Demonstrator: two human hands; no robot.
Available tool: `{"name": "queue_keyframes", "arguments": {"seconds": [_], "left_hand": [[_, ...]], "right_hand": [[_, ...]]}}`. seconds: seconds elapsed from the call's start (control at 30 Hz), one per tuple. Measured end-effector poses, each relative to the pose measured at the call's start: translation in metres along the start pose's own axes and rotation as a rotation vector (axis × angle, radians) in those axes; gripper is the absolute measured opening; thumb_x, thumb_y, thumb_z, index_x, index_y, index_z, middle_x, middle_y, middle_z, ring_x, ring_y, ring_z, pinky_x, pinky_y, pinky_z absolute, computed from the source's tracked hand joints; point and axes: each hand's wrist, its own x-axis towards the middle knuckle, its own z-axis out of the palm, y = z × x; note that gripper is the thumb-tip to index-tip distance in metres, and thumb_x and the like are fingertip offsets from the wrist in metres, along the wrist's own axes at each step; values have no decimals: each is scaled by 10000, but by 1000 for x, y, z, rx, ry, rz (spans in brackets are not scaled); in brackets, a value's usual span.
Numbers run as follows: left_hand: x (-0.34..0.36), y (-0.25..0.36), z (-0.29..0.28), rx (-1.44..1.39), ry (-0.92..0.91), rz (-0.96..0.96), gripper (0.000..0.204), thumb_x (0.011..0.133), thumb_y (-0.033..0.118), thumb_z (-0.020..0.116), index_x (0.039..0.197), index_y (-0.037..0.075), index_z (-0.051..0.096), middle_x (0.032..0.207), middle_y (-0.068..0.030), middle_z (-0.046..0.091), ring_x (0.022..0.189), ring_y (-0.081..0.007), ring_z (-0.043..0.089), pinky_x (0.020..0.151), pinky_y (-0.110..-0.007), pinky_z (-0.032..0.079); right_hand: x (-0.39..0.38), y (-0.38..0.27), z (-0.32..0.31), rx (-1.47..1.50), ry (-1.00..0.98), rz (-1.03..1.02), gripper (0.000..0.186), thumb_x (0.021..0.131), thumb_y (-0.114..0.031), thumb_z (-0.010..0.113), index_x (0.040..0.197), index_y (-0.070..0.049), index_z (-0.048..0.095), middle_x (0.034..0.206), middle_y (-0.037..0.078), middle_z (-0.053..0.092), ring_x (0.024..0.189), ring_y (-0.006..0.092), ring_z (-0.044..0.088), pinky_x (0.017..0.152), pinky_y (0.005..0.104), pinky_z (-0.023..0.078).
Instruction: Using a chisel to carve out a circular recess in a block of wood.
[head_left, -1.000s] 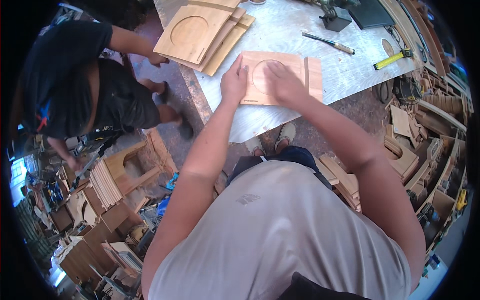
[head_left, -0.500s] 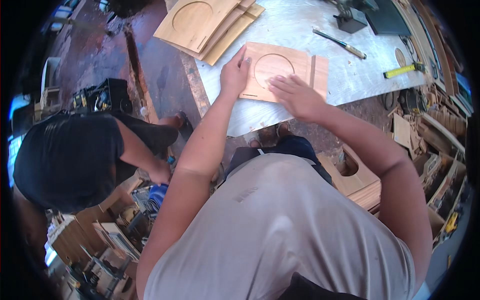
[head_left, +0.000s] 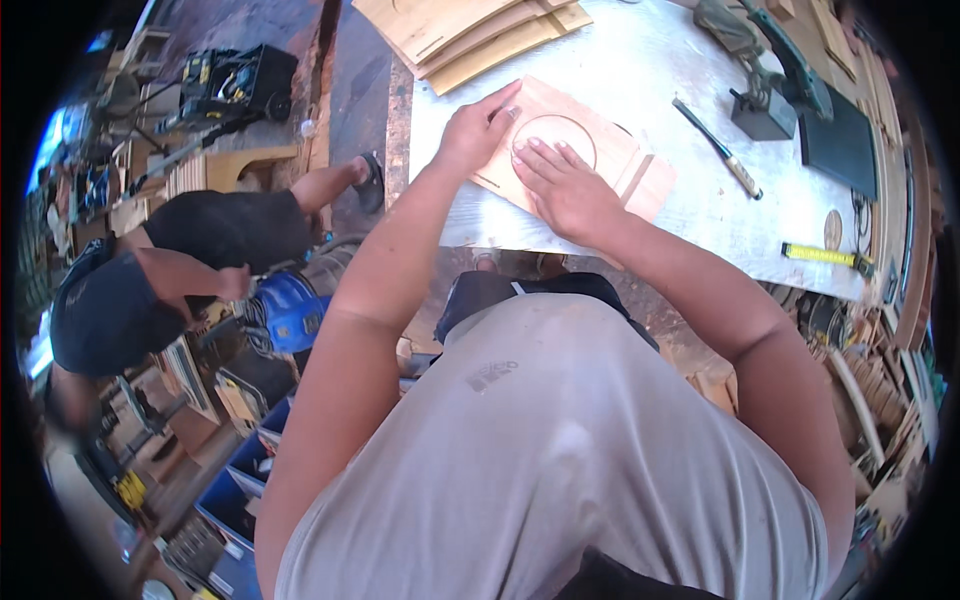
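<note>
A rectangular pale wooden board [head_left: 612, 160] lies on the work surface, with a round groove cut in its face and a crosswise slot near its right end. My left hand [head_left: 478, 132] holds its left edge, thumb on top and fingers along the side. Flat on the board lies my right hand [head_left: 572, 192], its fingers stretched out over the circle and covering part of it. The palm hides the board's near edge.
Similar wooden boards [head_left: 480, 45] are stacked beyond. To the right are a pen-like tool [head_left: 718, 148], a metal block [head_left: 762, 115], a dark flat panel [head_left: 838, 150] and a yellow tape measure [head_left: 822, 254]. A co-worker [head_left: 130, 300] bends at left beside a blue machine [head_left: 285, 312].
The view has turned, and the board now appears more slanted. My right hand has slid leftward over the circle; my left hand stays at the edge. The blue machine shows more fully.
</note>
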Motion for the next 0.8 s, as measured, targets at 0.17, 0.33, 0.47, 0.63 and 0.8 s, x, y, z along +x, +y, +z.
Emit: {"name": "queue_keyframes", "arguments": {"seconds": [0.17,0.33,0.47,0.63,0.8], "left_hand": [[-5,-12,-2,89,104,115,436,1022,369,604,1456,360,562,1003,-194,738,932,-356,713,857,-423,551],[0,-2,1,76,81,10,419,1027,390,589,1446,385,566,976,-154,747,898,-349,708,860,-423,552],[-12,12,-1,226,72,-108,407,1036,420,557,1442,400,565,976,-145,746,901,-349,704,872,-439,552],[-8,10,5,217,114,-34,404,1039,431,532,1441,413,562,936,-132,748,888,-361,703,889,-457,552],[-15,10,-1,221,102,-78,404,1027,399,578,1430,422,576,990,-156,747,891,-348,709,867,-430,556]], "right_hand": [[-27,30,-21,-26,-46,-219,456,1038,-248,492,1418,-2,549,1548,142,490,1481,292,397,1230,494,286],[10,8,-3,-54,-70,-160,498,1064,-276,403,1491,-30,481,1606,125,419,1514,280,344,1258,483,243],[4,38,-40,-125,-301,-112,527,1064,-252,359,1539,-31,418,1654,124,341,1560,249,244,1285,464,178],[12,27,-13,-291,-148,11,531,1048,-239,398,1536,-30,426,1645,121,361,1554,254,262,1283,451,192],[-12,44,-31,-72,-159,-188,490,1027,-207,473,1483,-30,490,1597,126,429,1526,302,319,1265,447,231]]}}
